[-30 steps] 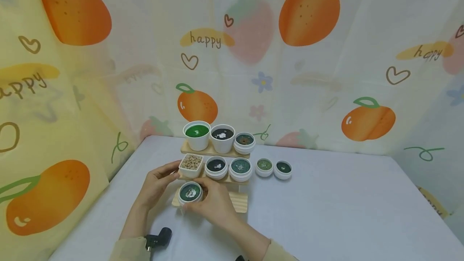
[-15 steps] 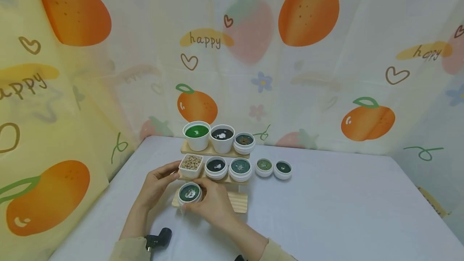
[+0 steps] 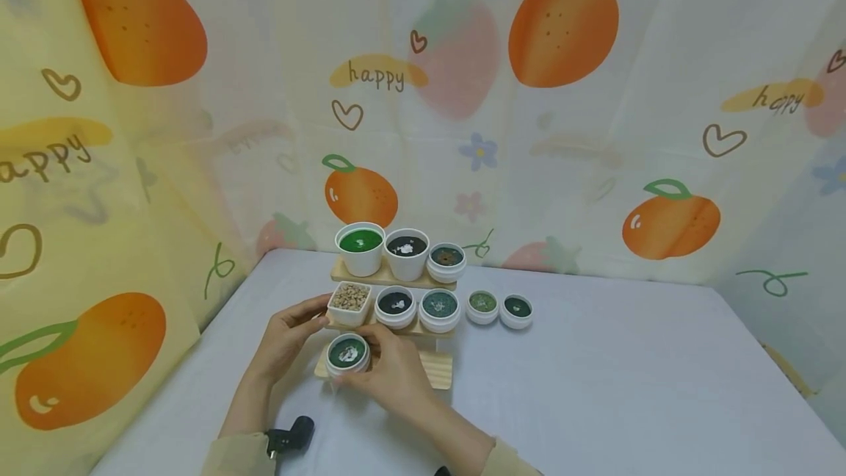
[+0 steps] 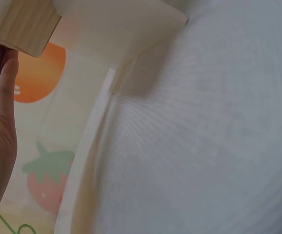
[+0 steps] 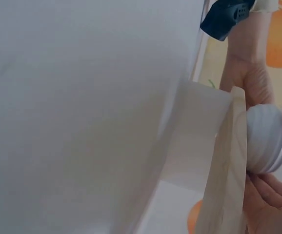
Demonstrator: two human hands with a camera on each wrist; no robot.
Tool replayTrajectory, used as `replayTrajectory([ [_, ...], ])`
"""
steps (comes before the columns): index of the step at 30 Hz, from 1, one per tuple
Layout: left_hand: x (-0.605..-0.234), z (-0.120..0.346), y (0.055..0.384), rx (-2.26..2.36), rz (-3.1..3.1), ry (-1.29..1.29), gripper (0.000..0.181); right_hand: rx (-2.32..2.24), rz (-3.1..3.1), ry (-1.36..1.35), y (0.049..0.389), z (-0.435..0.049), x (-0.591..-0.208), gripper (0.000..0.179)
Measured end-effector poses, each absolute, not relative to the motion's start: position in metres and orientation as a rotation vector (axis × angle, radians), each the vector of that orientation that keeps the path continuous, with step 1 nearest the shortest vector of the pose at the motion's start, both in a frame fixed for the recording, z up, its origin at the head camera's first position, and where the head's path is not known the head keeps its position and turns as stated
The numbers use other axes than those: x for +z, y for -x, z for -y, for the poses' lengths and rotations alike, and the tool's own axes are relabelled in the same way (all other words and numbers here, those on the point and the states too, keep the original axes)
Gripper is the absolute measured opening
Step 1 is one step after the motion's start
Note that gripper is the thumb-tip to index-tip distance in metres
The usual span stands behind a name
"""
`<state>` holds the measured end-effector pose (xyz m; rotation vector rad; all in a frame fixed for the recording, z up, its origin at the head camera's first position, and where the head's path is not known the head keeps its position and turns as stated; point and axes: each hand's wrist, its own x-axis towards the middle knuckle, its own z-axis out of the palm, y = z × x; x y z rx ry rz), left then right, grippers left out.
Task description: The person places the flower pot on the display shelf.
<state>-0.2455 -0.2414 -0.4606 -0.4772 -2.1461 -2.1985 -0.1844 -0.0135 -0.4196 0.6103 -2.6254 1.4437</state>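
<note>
In the head view my right hand (image 3: 396, 373) holds a small round white cup (image 3: 348, 355) with glossy green contents, thumb in front and fingers behind. The cup sits on the left part of the lowest wooden shelf (image 3: 438, 370); in the right wrist view the white ribbed cup (image 5: 268, 139) stands against the board. My left hand (image 3: 283, 340) rests at the left end of the middle shelf, beside a square white dish (image 3: 349, 303) of tan granules. Its fairly straight fingers touch the wooden shelf end (image 4: 29, 27) in the left wrist view.
The middle shelf also bears a dark-filled cup (image 3: 396, 307) and a teal-filled cup (image 3: 439, 310). On the top shelf stand a green-filled tub (image 3: 360, 248), a dark-filled tub (image 3: 407, 253) and a smaller cup (image 3: 447, 263). Two small cups, one green (image 3: 482, 307), one darker (image 3: 517, 311), stand right of the stand.
</note>
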Motion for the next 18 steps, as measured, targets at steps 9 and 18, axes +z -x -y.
replayTrajectory([
  [9, -0.46, 0.241, 0.244, -2.189, 2.167, 0.433, 0.036, 1.408, 2.692, -0.627, 0.177, -0.003, -0.414, 0.063],
  [18, -0.46, 0.241, 0.245, -2.194, 2.168, 0.434, 0.036, 1.448, 2.69, -0.647, 0.163, -0.023, -0.399, 0.061],
])
